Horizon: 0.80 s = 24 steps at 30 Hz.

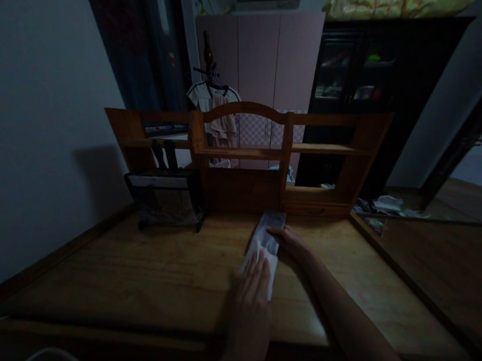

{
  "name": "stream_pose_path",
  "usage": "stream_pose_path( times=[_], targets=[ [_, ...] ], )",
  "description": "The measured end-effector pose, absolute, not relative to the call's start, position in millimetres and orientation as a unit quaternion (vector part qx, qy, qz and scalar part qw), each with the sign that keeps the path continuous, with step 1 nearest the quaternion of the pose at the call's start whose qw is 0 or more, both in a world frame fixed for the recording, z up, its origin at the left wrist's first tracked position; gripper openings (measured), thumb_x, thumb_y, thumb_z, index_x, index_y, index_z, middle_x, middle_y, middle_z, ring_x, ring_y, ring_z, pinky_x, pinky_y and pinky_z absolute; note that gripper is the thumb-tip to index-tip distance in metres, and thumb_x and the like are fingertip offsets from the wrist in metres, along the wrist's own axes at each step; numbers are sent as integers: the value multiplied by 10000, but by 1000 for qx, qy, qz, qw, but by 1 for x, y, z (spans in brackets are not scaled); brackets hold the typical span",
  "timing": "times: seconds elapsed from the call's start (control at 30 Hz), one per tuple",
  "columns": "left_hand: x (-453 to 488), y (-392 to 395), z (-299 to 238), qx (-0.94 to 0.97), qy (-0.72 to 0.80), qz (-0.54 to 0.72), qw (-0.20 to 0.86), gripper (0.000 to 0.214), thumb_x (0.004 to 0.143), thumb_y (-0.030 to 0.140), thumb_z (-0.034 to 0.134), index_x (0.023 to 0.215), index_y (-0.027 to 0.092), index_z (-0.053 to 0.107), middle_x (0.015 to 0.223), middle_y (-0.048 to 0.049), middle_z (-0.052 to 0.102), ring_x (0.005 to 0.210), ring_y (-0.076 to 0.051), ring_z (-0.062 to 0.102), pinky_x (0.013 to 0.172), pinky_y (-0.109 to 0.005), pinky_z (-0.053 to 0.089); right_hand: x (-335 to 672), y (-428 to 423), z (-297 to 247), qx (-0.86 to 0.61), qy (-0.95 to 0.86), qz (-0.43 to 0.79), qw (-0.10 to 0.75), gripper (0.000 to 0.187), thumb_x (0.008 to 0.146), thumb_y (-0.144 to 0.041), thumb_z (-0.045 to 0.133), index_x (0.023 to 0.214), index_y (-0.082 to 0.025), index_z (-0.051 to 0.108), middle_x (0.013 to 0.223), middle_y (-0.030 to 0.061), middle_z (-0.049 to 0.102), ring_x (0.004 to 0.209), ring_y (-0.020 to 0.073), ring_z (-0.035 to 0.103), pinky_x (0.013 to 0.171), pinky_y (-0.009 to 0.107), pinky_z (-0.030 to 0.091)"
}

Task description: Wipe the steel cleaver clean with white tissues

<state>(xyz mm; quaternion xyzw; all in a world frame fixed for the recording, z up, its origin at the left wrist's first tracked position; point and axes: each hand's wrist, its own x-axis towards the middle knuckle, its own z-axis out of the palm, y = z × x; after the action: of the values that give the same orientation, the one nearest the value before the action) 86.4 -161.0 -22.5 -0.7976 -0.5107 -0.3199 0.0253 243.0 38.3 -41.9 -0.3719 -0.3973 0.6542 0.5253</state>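
A flat, long grey piece (273,221) with a smooth, slightly shiny face is held at a slant over the desk; the dim light hides its exact kind. My right hand (290,241) grips its right edge, the thumb on top and the fingers underneath. Over its near part lies a white tissue (272,266). My left hand (251,289) presses this tissue against the piece, its fingers long and close together and the tissue bunched at the fingertips. The near end of the piece is covered by tissue and hand.
A black rack (163,180) with two dark-handled knives (165,154) stands at the desk's back left. Behind the hands rises a wooden shelf unit (243,153). The wooden desktop (157,273) spreads around them, with a wall (44,105) at left and a raised edge at right.
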Motion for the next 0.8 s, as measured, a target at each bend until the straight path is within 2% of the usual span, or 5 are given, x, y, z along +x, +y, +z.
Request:
stream_pose_path(
  times=[0.1, 0.27, 0.4, 0.53, 0.8],
  targets=[
    [107, -147, -11, -853, -443, -266, 79, 504, 909, 51, 375, 1400, 157, 410, 1452, -129, 426, 1311, -238, 437, 1113, -464, 329, 244, 38, -41, -391, -400, 648, 517, 194, 605, -197, 787, 735, -156, 649, 646, 33, 704, 517, 158, 627, 508, 244, 493],
    [123, -140, -14, -869, -417, -249, 98, 396, 910, 323, 567, 1270, 165, 517, 1311, -116, 520, 1139, -261, 549, 947, -490, 461, 244, 38, -42, -392, -404, 645, 517, 248, 587, -236, 794, 769, -152, 647, 693, 40, 716, 536, 163, 640, 518, 249, 498],
    [118, -146, -41, -869, -416, -242, 111, 537, 897, 170, 478, 1424, 141, 379, 1401, -170, 470, 1194, -285, 547, 1053, -484, 385, 243, 39, -44, -379, -401, 652, 520, 254, 584, -221, 794, 780, -162, 644, 722, 38, 718, 584, 168, 658, 579, 259, 523],
    [106, -159, -59, -863, -424, -223, 158, 757, 780, -17, 360, 1503, 116, 178, 1434, -169, 448, 1259, -258, 506, 1071, -450, 378, 244, 41, -46, -367, -396, 657, 526, 240, 599, -196, 786, 795, -168, 651, 761, 42, 724, 641, 175, 673, 636, 267, 538],
    [71, -186, -59, -866, -431, -227, 116, 598, 767, 104, 452, 1362, 38, 449, 1379, -196, 503, 1307, -287, 444, 1043, -375, 419, 242, 38, -40, -360, -396, 664, 522, 235, 607, -145, 786, 806, -157, 661, 806, 50, 729, 686, 174, 678, 690, 277, 548]
  ],
)
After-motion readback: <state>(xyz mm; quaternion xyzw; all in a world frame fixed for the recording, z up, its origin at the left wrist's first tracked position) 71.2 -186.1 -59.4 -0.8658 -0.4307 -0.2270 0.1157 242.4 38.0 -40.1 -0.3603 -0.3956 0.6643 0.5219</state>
